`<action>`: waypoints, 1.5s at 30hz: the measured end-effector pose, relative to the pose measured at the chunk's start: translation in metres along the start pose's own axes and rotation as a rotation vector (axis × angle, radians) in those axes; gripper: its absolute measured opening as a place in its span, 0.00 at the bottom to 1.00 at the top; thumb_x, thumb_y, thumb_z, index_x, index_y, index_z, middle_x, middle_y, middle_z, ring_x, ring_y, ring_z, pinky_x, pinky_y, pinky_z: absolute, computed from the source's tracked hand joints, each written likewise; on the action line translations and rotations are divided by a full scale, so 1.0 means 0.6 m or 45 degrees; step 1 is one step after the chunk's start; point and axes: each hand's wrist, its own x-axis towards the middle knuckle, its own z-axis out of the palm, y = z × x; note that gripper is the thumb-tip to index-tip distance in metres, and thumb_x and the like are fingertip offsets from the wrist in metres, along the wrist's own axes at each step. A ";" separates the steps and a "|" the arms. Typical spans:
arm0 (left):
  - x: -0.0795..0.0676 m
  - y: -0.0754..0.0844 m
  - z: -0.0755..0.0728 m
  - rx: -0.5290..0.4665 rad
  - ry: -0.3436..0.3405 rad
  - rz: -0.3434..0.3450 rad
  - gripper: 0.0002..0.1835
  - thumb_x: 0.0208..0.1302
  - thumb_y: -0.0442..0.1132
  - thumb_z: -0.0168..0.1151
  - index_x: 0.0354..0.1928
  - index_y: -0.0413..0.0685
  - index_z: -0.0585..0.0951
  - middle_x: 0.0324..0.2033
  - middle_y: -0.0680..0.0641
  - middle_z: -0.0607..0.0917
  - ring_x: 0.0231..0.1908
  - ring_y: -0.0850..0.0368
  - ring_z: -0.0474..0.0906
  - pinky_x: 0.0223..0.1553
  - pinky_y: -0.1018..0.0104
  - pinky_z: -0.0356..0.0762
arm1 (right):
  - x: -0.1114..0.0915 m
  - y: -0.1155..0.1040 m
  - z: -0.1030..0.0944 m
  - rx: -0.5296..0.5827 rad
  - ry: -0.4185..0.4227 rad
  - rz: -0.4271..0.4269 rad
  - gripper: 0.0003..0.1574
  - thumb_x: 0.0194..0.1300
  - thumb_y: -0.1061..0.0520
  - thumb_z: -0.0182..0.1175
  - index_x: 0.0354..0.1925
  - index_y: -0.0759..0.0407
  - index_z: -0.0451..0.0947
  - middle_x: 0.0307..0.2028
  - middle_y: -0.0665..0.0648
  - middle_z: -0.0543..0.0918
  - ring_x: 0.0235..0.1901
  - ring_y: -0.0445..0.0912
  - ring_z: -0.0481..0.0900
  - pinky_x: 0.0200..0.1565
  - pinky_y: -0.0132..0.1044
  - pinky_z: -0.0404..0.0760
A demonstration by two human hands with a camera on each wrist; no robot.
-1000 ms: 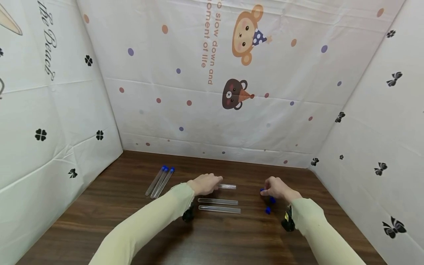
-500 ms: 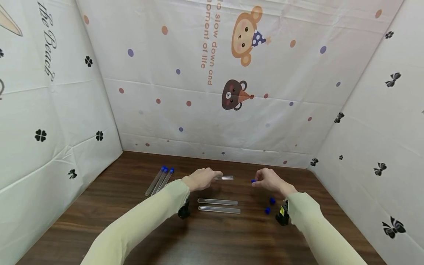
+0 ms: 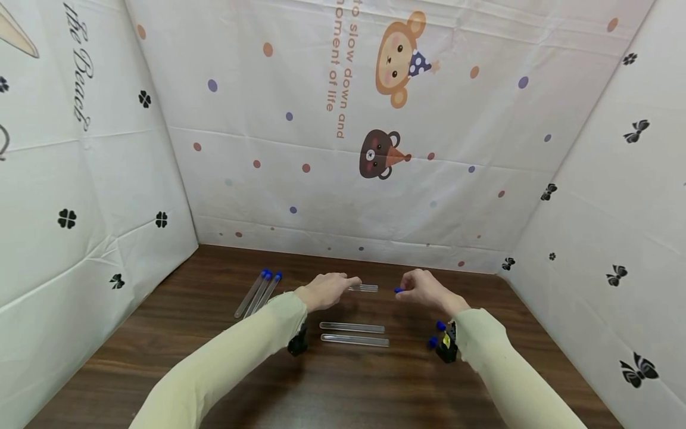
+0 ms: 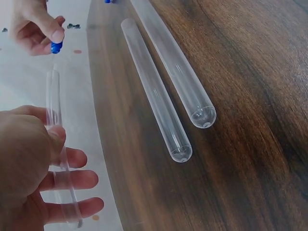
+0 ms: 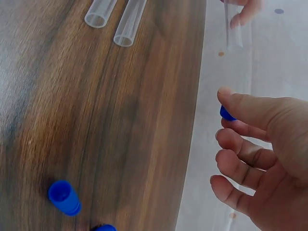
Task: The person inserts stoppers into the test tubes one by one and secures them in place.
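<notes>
My left hand (image 3: 328,290) holds a clear test tube (image 4: 54,96) between thumb and fingers, its uncapped end toward my right hand. In the head view that end sticks out to the right of my fingers. My right hand (image 3: 426,288) pinches a small blue cap (image 5: 226,114) between thumb and forefinger, a short gap from the tube's mouth. Two more uncapped test tubes, a nearer tube (image 3: 355,340) and a farther tube (image 3: 352,327), lie side by side on the table below my hands.
Two loose blue caps, one cap (image 5: 64,197) and another cap (image 5: 105,228), lie on the wooden table (image 3: 343,387) by my right wrist. Three blue-capped tubes (image 3: 258,295) lie at the left. White printed cloth walls (image 3: 300,190) enclose the table.
My right hand has lifted a blue cap from the table and moved left toward the tube. My left hand has raised its test tube slightly, then held still.
</notes>
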 end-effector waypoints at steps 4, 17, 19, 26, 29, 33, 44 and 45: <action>-0.002 0.002 0.001 0.010 -0.010 -0.018 0.31 0.67 0.25 0.52 0.66 0.64 0.67 0.61 0.47 0.77 0.57 0.50 0.77 0.35 0.61 0.80 | 0.004 -0.007 0.005 0.012 0.006 -0.020 0.09 0.58 0.55 0.68 0.29 0.58 0.79 0.26 0.51 0.80 0.26 0.42 0.72 0.30 0.35 0.73; 0.000 0.007 -0.003 -0.070 -0.046 -0.122 0.35 0.68 0.25 0.49 0.69 0.69 0.63 0.70 0.44 0.67 0.70 0.42 0.61 0.65 0.34 0.57 | 0.012 -0.019 0.009 0.004 -0.011 -0.020 0.09 0.60 0.53 0.67 0.30 0.57 0.80 0.30 0.58 0.82 0.27 0.43 0.73 0.31 0.36 0.74; 0.001 0.006 -0.002 -0.081 -0.042 -0.121 0.34 0.69 0.25 0.48 0.70 0.68 0.63 0.70 0.44 0.67 0.70 0.41 0.61 0.65 0.33 0.57 | 0.013 -0.021 0.009 0.006 -0.012 -0.022 0.09 0.60 0.53 0.68 0.31 0.57 0.80 0.32 0.60 0.82 0.28 0.44 0.73 0.32 0.36 0.74; 0.004 0.006 -0.001 -0.088 -0.034 -0.114 0.33 0.70 0.26 0.47 0.69 0.70 0.63 0.69 0.44 0.67 0.70 0.42 0.62 0.65 0.34 0.58 | 0.018 -0.024 0.013 -0.019 0.003 -0.070 0.08 0.59 0.53 0.68 0.30 0.55 0.79 0.28 0.50 0.80 0.28 0.42 0.73 0.33 0.36 0.73; 0.005 0.005 0.000 -0.106 -0.026 -0.101 0.32 0.70 0.27 0.46 0.69 0.69 0.64 0.69 0.43 0.68 0.70 0.42 0.62 0.65 0.33 0.58 | 0.020 -0.028 0.014 -0.015 0.011 -0.074 0.09 0.58 0.53 0.69 0.29 0.55 0.79 0.28 0.52 0.81 0.27 0.41 0.72 0.32 0.35 0.73; 0.006 0.005 0.002 -0.121 -0.011 -0.082 0.30 0.71 0.28 0.46 0.69 0.67 0.65 0.68 0.43 0.69 0.69 0.43 0.64 0.64 0.33 0.58 | 0.021 -0.032 0.015 0.005 0.013 -0.083 0.08 0.58 0.55 0.69 0.28 0.56 0.79 0.29 0.60 0.83 0.26 0.41 0.72 0.30 0.34 0.73; 0.003 0.005 0.006 -0.141 0.015 -0.055 0.30 0.71 0.28 0.47 0.69 0.66 0.65 0.67 0.44 0.71 0.68 0.44 0.65 0.64 0.33 0.58 | 0.017 -0.038 0.016 0.007 0.009 -0.102 0.09 0.58 0.55 0.69 0.29 0.58 0.80 0.29 0.61 0.84 0.25 0.40 0.72 0.29 0.34 0.73; 0.003 0.005 0.006 -0.134 0.021 -0.046 0.30 0.71 0.29 0.47 0.69 0.66 0.65 0.66 0.45 0.71 0.67 0.44 0.66 0.64 0.34 0.59 | 0.016 -0.038 0.016 0.010 0.008 -0.097 0.09 0.58 0.55 0.69 0.29 0.59 0.80 0.29 0.60 0.84 0.25 0.40 0.72 0.29 0.34 0.73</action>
